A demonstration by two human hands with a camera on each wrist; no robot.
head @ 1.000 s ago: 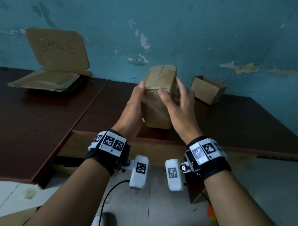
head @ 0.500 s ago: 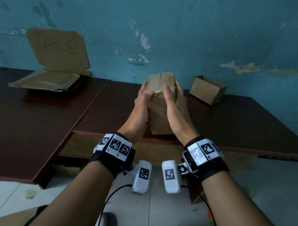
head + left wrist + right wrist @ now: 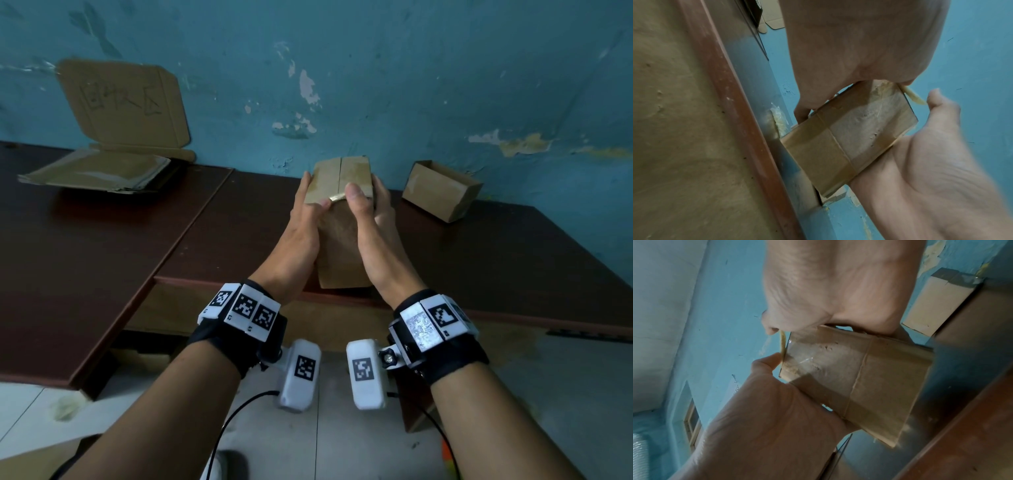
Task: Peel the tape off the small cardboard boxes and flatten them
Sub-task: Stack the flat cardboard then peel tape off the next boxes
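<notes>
A small taped cardboard box (image 3: 339, 246) stands upright on the dark table (image 3: 496, 260) near its front edge. My left hand (image 3: 303, 219) grips its left side, thumb on the top front edge. My right hand (image 3: 371, 216) wraps the right side with fingers behind and thumb on the same edge. A short lifted end of yellowish tape (image 3: 334, 197) sticks out between the two thumbs. The left wrist view shows the box (image 3: 849, 138) with glossy tape over it and the loose tape end (image 3: 914, 97). The right wrist view shows the box (image 3: 859, 378) and the same tape end (image 3: 782, 342).
An open-topped small cardboard box (image 3: 442, 192) sits at the back right by the blue wall. At the far left lies a pile of flat cardboard (image 3: 99, 171) with an upright written-on flap (image 3: 123, 102). The table's front edge (image 3: 239, 284) runs just below the held box.
Both hands brought the box lower and nearer the table's front edge. The thumbs slid to the top front edge, where a tape end now stands lifted.
</notes>
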